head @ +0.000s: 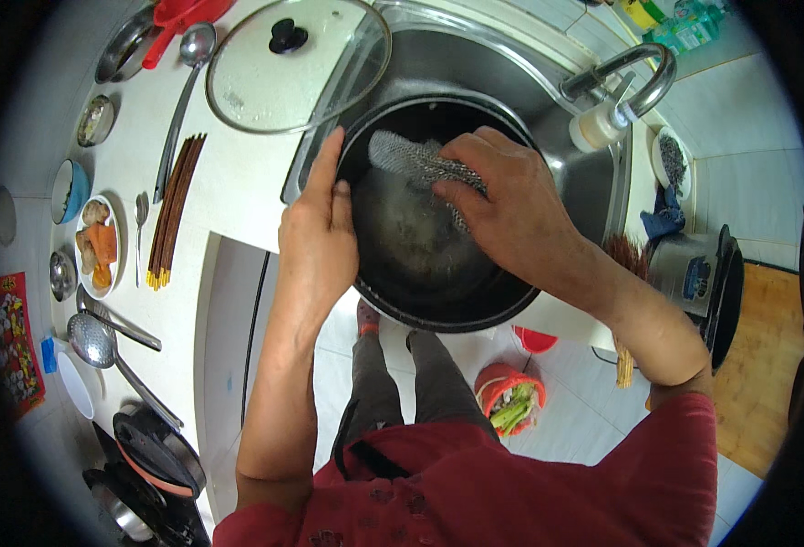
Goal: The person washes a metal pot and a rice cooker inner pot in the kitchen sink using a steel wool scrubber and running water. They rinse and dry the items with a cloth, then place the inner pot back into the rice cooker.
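Observation:
A round black pan [436,287] rests at the front of the stainless steel sink [436,58], with a little cloudy liquid in its bottom. My left hand [320,219] grips the pan's left rim, its fingers stretched along the outside. In my right hand [504,191] is a grey mesh scouring cloth [408,157], bunched between thumb and fingers inside the pan. One end of the cloth hangs free towards the far left wall. The chrome faucet [621,75], fitted with a white filter, arches over the sink's right side.
Left of the sink lie a glass lid [299,75], a ladle [186,89], chopsticks [177,212] and a plate of cut ingredients [98,246]. A skimmer [94,342] is nearer. To the right stand a brush [626,260] and a rice cooker [692,273]. A red waste bin [501,376] is on the floor.

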The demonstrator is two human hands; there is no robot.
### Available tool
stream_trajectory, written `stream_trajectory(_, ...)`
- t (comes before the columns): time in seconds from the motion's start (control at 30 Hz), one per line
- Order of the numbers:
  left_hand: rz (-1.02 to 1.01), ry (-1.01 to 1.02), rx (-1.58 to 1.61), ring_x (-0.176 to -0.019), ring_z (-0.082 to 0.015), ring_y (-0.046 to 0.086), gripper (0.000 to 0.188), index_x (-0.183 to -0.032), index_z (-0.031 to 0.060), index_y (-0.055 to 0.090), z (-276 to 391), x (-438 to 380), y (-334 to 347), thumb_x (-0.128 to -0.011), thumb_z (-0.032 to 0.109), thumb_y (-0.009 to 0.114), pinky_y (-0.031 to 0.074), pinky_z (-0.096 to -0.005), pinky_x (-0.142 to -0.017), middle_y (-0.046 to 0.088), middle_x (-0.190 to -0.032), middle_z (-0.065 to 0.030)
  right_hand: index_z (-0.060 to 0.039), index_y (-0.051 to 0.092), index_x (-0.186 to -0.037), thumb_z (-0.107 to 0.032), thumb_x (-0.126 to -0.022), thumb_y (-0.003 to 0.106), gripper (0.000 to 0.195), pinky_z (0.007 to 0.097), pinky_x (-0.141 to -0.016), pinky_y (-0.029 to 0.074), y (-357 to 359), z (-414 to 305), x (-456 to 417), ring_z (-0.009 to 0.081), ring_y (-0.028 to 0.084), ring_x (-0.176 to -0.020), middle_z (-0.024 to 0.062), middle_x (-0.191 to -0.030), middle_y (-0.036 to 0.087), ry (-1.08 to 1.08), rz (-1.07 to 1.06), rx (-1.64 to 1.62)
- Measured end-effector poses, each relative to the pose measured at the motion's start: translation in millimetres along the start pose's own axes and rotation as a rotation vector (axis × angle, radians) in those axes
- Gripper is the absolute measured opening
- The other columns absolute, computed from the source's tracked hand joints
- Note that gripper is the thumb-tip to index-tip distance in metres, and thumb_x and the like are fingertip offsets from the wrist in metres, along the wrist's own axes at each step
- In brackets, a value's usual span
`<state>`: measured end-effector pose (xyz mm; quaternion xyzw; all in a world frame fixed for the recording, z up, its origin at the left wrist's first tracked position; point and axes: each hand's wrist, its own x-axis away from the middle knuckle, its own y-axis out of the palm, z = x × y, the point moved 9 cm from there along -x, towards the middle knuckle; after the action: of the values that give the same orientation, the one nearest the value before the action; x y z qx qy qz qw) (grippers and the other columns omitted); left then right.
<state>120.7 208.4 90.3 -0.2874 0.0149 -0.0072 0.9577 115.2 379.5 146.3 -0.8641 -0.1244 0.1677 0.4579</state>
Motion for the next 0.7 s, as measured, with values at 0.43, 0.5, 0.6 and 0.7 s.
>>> stream_trajectory(0.43, -0.056, -0.016, -0.042, -0.107, -0.0412, 0.066, 0.070, -0.148, 0.0103, 0.040, 0, -2, 2, -0.082, -0.012, 0.045, 0.051, -0.0456, -0.097, 0.065, -0.116, -0.0293, -0.0019, 0.060, -0.094, -0.005, -0.083, 0.062, 0.011, 0.0419, -0.069, 0.056, 20, 32, -62, 0.0352, 0.066, -0.081, 0.0162, -0.099, 0.058, -0.002, 0.075, 0.477)
stream_trajectory(0.5, -0.090, -0.081, 0.010, -0.112, -0.0397, 0.064, 0.070, -0.148, 0.0085, 0.039, 2, -2, 4, -0.081, -0.013, 0.045, 0.049, -0.0444, -0.100, 0.064, -0.119, -0.0286, -0.0026, 0.062, -0.094, -0.005, -0.083, 0.061, 0.011, 0.0427, -0.070, 0.056, -5, 60, -49, 0.0354, 0.067, -0.081, 0.0157, -0.096, 0.059, 0.157, 0.012, 0.578)
stream_trajectory(0.6, -0.099, -0.123, 0.097, -0.118, -0.0369, 0.061, 0.068, -0.147, 0.0049, 0.038, -11, 1, 5, -0.082, -0.013, 0.045, 0.046, -0.0421, -0.104, 0.062, -0.125, -0.0269, 0.0016, 0.063, -0.097, -0.002, -0.079, 0.066, 0.019, 0.0434, -0.066, 0.056, -37, 56, -6, 0.0370, 0.068, -0.078, 0.0202, -0.094, 0.061, 0.137, 0.151, 0.466)
stream_trajectory(0.7, -0.134, -0.322, 0.180, -0.122, -0.0324, 0.058, 0.064, -0.147, 0.0002, 0.038, -15, 14, 9, -0.085, -0.010, 0.052, 0.041, -0.0394, -0.108, 0.061, -0.129, -0.0220, -0.0001, 0.065, -0.104, -0.001, -0.083, 0.063, 0.021, 0.0438, -0.067, 0.055, -66, 51, 41, 0.0372, 0.067, -0.079, 0.0195, -0.095, 0.062, 0.184, 0.315, 0.209)
